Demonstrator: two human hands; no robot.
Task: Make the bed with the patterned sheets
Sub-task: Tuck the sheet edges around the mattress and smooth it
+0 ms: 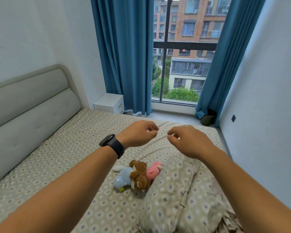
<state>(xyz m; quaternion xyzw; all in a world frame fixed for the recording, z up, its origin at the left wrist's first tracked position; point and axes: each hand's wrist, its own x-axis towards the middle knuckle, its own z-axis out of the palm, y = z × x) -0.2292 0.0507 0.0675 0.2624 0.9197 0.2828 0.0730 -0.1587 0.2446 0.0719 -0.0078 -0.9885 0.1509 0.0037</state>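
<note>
Closest to you is that puffy patterned pillow (180,195), soft cotton look with little grey diamonds, sitting low right on the bed with a pile of plush toys (138,177) tucked against its left side. Past that, your left hand (138,133) (black watch (112,145) on the wrist) and right hand (190,142) hover near each other over the patterned sheet (57,157), fingers loosely curled, each grip released and holding nothing as far as I can tell. Sheet's already spread over the mattress, with a few creases running toward the far corner. Looks to me like you're at the smoothing stage, so next you'd probably flatten those wrinkles or move the pillow up to the padded grey headboard (29,105). Further back: white nightstand (109,103), blue curtains (124,56), window.
</note>
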